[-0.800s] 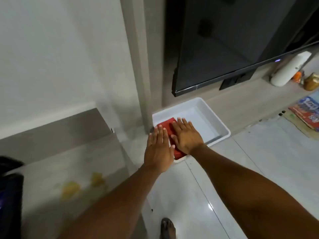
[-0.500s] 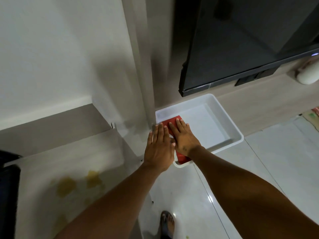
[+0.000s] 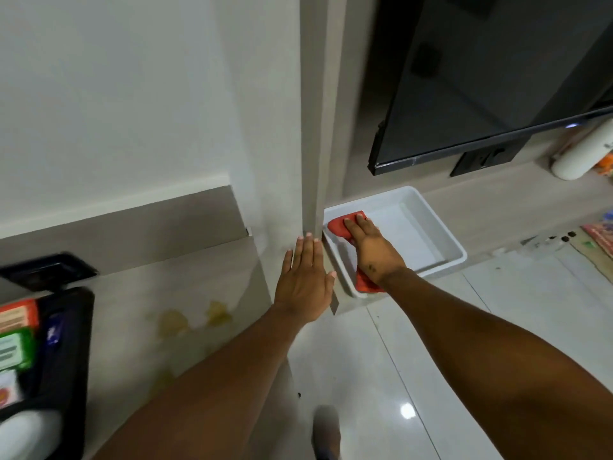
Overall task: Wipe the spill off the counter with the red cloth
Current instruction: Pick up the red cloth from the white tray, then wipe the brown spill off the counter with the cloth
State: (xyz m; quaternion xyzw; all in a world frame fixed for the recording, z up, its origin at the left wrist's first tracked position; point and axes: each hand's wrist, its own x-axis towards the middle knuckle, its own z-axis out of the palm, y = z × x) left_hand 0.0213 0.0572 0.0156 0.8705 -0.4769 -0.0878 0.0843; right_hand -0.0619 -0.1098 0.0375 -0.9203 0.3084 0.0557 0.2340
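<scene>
Right hand (image 3: pixel 371 250) lies flat, grip unclosed, on red cloth (image 3: pixel 341 227) in white tray (image 3: pixel 441 234); left hand (image 3: pixel 305 280) open, empty; yellow spill (image 3: pixel 192 320) on surface (image 3: pixel 185 283) unwiped.

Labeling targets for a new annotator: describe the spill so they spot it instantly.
Start at the black TV, then go left past the grey pillar to the pale counter. The spill is the cluster of yellowish patches beside the left forearm, the counter's only stains, right of the black tray.
</scene>
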